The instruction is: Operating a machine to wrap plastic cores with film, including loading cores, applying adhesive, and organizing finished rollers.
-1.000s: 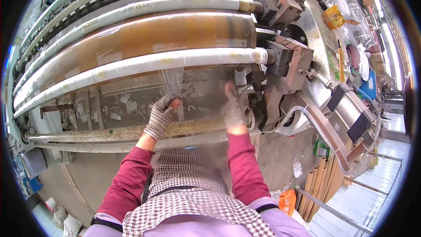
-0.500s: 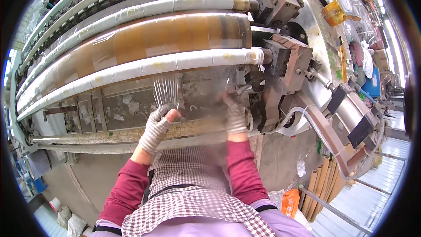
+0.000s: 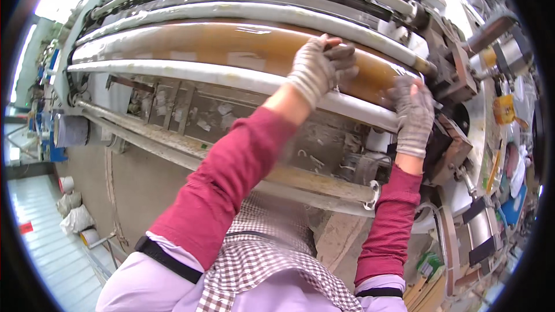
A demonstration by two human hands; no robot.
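My left hand, in a grey knit glove, is raised onto the long brown roller of a big machine, its fingers curled together against the roller's glossy surface. My right hand, also gloved, lies flat near the brown roller's right end, just above the white roller that runs below it. Nothing shows clearly inside either hand. Both forearms wear dark red sleeves, and a checked apron covers my front.
More white rollers run above the brown one. A metal bar crosses below, at waist height. Grey machine housings and brackets crowd the right side. White sacks lie on the floor at lower left.
Both hands have risen from the thin sheet of threads near the lower bar up to the brown roller. My view has shifted closer and to the right.
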